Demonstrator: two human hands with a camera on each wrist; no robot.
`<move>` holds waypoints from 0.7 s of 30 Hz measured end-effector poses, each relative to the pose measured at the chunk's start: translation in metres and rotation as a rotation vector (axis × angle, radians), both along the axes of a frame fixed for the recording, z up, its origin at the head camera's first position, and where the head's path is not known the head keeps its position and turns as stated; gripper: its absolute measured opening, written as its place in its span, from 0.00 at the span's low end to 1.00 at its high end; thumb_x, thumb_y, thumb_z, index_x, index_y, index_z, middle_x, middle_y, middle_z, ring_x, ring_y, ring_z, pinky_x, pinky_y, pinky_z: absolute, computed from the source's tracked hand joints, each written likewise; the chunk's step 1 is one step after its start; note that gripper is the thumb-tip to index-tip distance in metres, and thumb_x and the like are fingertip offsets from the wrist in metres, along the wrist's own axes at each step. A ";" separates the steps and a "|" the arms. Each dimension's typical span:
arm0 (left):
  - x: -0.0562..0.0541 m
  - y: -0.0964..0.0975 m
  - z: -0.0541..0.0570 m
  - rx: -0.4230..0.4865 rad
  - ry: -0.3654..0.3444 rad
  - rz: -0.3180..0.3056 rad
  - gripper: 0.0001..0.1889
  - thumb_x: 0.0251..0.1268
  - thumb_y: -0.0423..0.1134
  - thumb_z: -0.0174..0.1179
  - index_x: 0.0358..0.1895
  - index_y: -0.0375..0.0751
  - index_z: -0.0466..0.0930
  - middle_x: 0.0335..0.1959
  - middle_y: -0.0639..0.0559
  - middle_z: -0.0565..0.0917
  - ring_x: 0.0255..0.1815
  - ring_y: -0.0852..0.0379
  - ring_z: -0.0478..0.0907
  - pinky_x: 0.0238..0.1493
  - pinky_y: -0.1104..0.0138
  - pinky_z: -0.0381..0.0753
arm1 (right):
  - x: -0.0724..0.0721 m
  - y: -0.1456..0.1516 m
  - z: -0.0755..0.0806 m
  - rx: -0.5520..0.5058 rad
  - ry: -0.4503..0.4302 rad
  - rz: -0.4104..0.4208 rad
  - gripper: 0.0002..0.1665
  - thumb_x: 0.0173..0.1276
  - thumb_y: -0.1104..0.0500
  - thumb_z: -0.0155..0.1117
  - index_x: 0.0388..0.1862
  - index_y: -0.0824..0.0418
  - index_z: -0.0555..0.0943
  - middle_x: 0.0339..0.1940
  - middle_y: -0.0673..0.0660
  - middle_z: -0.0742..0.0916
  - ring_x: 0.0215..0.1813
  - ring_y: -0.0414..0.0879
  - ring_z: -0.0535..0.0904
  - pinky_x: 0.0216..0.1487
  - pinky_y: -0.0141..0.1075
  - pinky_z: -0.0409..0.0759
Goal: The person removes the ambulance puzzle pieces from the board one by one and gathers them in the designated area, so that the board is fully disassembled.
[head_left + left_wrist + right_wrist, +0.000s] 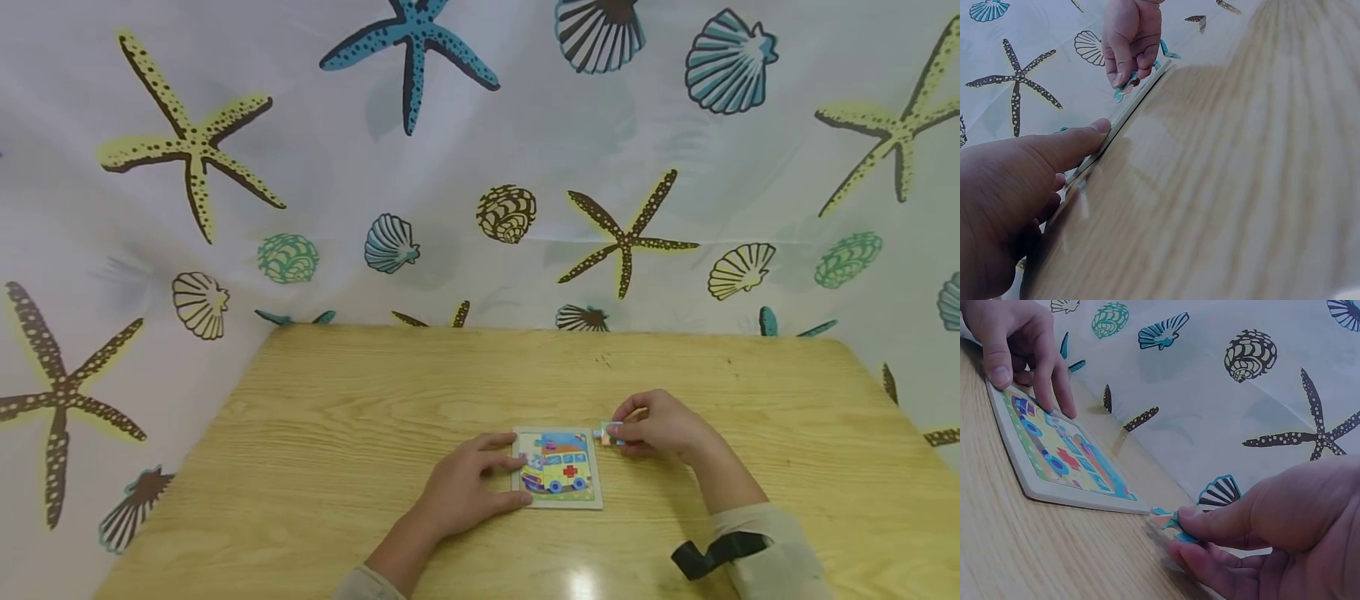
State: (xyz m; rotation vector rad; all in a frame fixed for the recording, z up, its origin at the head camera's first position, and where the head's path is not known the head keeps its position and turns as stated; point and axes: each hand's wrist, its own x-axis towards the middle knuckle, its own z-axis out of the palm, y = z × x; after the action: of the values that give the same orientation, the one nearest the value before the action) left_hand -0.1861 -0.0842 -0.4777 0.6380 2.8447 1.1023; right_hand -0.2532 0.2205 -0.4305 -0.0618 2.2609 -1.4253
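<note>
A square jigsaw puzzle [567,467] shows a yellow ambulance with a red cross, set in a pale frame [597,487] flat on the table. At its upper left, a pale bare patch [528,440] shows among the joined pieces. My left hand [468,487] rests at the puzzle's left side, thumb on the frame near the lower left corner and fingertips on the frame and picture. Just right of the frame, my right hand [663,427] pinches a small multicoloured puzzle piece [1165,519] between thumb and fingers. The piece is held close beside the frame's corner in the right wrist view.
The wooden table [360,400] extends around the puzzle on every side. A white cloth [450,167] printed with starfish and shells hangs behind and beside it. A black strap [720,554] hangs loose at the right sleeve.
</note>
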 end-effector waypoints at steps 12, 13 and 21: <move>0.002 -0.003 0.000 0.002 -0.010 -0.014 0.27 0.55 0.62 0.70 0.55 0.53 0.86 0.70 0.57 0.75 0.71 0.44 0.71 0.67 0.45 0.73 | 0.011 -0.019 0.001 0.495 0.387 0.039 0.09 0.62 0.59 0.74 0.33 0.60 0.81 0.27 0.52 0.82 0.30 0.44 0.74 0.33 0.35 0.72; 0.002 -0.003 0.000 -0.003 -0.009 -0.013 0.27 0.55 0.62 0.70 0.55 0.53 0.86 0.70 0.57 0.75 0.71 0.44 0.71 0.67 0.45 0.73 | 0.011 -0.018 0.001 0.493 0.403 0.049 0.09 0.62 0.59 0.74 0.35 0.60 0.82 0.28 0.52 0.82 0.30 0.44 0.74 0.33 0.35 0.73; 0.001 -0.003 -0.001 -0.013 0.005 -0.014 0.27 0.55 0.62 0.70 0.55 0.53 0.86 0.69 0.56 0.75 0.70 0.45 0.72 0.67 0.45 0.73 | 0.015 -0.026 -0.003 0.237 0.320 0.090 0.11 0.69 0.57 0.67 0.45 0.62 0.83 0.28 0.55 0.83 0.27 0.45 0.80 0.28 0.34 0.78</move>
State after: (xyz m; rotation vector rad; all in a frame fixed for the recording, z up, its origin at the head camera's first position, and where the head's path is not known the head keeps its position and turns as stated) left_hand -0.1849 -0.0874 -0.4788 0.6594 2.8444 1.0815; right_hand -0.2380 0.1942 -0.4339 -0.3324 2.6337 -1.1582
